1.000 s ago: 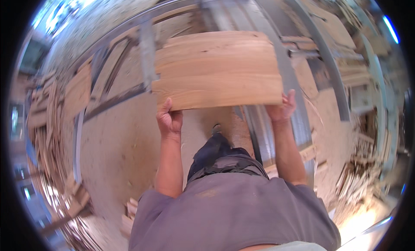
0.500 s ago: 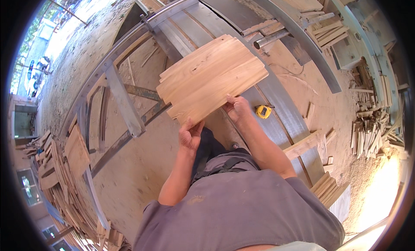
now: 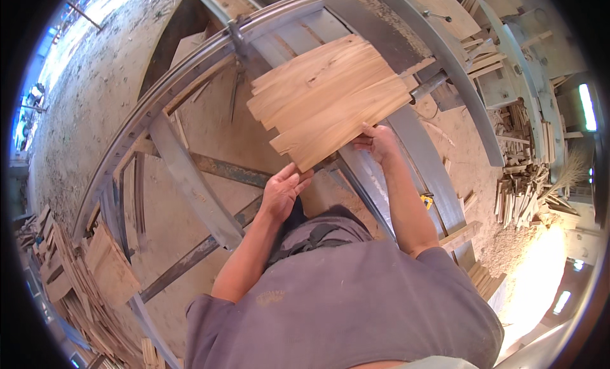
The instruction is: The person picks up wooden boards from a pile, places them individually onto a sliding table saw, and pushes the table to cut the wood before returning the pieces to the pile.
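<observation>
Panel [image 3: 330, 102], pinched by left hand [image 3: 281, 195] at 7 o'clock, right hand [image 3: 381, 144] at 4, now farther apart; knotty wood, stepped end

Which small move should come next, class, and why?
Probably ease the light-brown, stepped-edged wooden panel rightward: the left hand and right hand hold its near edge, and its left end appears past the long grey metal table.

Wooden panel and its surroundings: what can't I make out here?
All in the head view:
Underside of the wooden panel: turned away from the camera.
Part of the yellow tape measure: hidden behind the right forearm.
Wood pile at far left: cut off by the dark rim.
</observation>
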A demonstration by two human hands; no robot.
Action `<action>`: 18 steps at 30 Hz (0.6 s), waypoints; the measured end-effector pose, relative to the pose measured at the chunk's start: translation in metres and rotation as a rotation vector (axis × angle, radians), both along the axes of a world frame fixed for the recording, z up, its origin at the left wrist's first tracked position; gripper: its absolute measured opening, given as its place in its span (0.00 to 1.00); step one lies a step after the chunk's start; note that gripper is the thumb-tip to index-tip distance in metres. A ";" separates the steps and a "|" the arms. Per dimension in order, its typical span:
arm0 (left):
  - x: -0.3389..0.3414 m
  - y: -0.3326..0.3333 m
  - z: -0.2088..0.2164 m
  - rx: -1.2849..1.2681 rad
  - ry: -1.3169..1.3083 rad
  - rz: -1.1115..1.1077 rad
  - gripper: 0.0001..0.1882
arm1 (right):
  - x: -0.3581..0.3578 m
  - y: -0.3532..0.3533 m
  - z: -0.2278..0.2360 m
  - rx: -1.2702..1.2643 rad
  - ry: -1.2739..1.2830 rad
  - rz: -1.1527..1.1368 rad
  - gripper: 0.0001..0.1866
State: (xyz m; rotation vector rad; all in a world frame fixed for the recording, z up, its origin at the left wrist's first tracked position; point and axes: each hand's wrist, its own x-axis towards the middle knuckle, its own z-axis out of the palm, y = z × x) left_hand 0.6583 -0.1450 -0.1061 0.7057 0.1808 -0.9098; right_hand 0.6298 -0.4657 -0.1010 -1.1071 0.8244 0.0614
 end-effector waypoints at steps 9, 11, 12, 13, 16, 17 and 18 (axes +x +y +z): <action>0.048 0.023 0.003 0.068 0.034 -0.158 0.46 | 0.004 0.009 0.022 -0.686 0.161 0.074 0.13; 0.053 0.022 0.003 0.080 0.042 -0.171 0.44 | -0.002 0.009 0.023 -1.025 0.034 0.133 0.15; 0.055 0.022 0.003 0.137 0.028 -0.181 0.42 | -0.005 0.010 0.016 -1.213 -0.053 0.193 0.18; 0.056 0.020 0.004 0.194 0.015 -0.191 0.40 | -0.006 0.009 0.009 -1.398 -0.149 0.253 0.21; 0.060 0.010 -0.006 0.265 0.008 -0.202 0.32 | 0.005 0.003 0.019 -1.525 -0.258 0.569 0.33; 0.058 0.008 -0.010 0.278 0.010 -0.204 0.28 | 0.003 -0.007 0.017 -1.487 -0.252 0.666 0.40; 0.054 0.005 -0.012 0.256 0.040 -0.125 0.27 | 0.006 -0.011 0.017 -1.499 -0.280 0.693 0.40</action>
